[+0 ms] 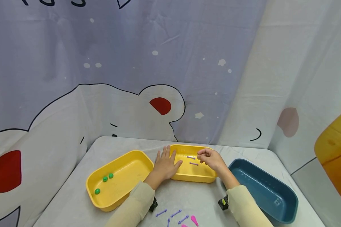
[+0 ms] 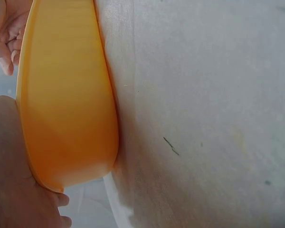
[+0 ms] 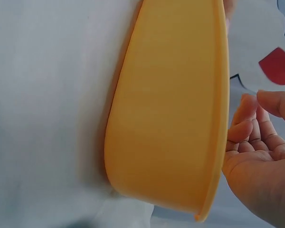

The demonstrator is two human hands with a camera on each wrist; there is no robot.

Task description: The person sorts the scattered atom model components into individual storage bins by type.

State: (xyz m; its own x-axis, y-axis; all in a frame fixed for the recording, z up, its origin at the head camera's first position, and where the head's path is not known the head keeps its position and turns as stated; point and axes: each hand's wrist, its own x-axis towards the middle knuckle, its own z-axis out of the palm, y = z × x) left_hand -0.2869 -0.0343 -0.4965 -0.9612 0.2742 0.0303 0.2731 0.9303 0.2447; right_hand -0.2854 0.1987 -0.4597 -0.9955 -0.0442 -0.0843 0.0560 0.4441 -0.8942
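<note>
My left hand (image 1: 164, 167) rests with spread fingers on the left edge of the middle yellow bin (image 1: 193, 178). Inside that bin lie two small purple rods (image 1: 191, 157), thicker at their ends. My right hand (image 1: 211, 159) hovers over the bin's right part, fingers loosely bent. In the right wrist view, the fingertips (image 3: 247, 107) are beside the bin's rim and nothing shows between them and the thumb. Several more purple rods (image 1: 176, 213) lie on the table in front of the bin, near a pink drop-shaped piece (image 1: 194, 220).
Left of the middle bin stands another yellow bin (image 1: 130, 171) with three green beads (image 1: 105, 179) in it. A dark blue bin (image 1: 268, 189) is on the right, close to my right forearm. A printed curtain (image 1: 170, 69) hangs behind the white-covered table (image 1: 113, 143).
</note>
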